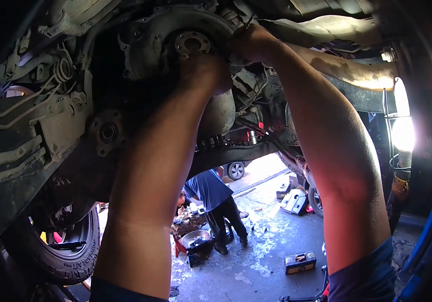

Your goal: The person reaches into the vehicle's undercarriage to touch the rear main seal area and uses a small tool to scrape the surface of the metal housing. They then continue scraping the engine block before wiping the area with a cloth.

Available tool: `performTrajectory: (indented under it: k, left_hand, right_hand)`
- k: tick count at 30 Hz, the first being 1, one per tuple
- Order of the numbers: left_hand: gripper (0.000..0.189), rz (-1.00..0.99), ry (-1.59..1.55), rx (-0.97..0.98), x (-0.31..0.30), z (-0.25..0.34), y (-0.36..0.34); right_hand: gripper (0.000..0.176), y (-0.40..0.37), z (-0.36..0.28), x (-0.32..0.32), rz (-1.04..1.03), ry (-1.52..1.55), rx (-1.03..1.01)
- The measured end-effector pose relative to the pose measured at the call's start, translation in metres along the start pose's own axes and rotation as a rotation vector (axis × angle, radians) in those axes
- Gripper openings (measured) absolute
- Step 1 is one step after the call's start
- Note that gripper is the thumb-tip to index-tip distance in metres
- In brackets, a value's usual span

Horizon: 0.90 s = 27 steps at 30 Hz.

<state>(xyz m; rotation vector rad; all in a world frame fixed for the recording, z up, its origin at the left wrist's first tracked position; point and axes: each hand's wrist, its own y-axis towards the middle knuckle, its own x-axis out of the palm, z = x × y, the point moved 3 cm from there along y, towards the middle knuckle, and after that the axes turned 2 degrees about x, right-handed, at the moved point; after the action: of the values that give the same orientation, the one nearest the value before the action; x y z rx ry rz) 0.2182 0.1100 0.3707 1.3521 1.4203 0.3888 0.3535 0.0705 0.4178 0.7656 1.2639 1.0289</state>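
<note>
Both my arms reach up into the underside of a raised vehicle. My left hand (205, 71) is curled just below a round bolted flange (193, 44) in the middle of a curved metal housing (161, 31). Its fingers point away from me and what they grip is hidden. To the right, my right hand (254, 44) is closed at the housing's right edge. A thin dark piece sticks up by its fingers, too dim to name. Below my left hand sits a rounded grey metal part (219, 113).
A bright work lamp (403, 133) hangs at the right. Sockets (252, 137) lie along a crossmember. At the lower left is a tyre (82, 251). On the floor, a person (211, 194) bends over parts beside a metal bowl (195, 238); a toolbox (300, 262) stands nearer.
</note>
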Motion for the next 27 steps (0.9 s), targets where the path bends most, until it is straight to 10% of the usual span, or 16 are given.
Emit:
performTrajectory:
  k: [27]
  left_hand:
    - [0.039, -0.096, -0.211, 0.067, -0.010, -0.001, 0.029]
  right_hand:
    - [0.046, -0.007, 0.033, 0.039, 0.063, 0.815, 0.304]
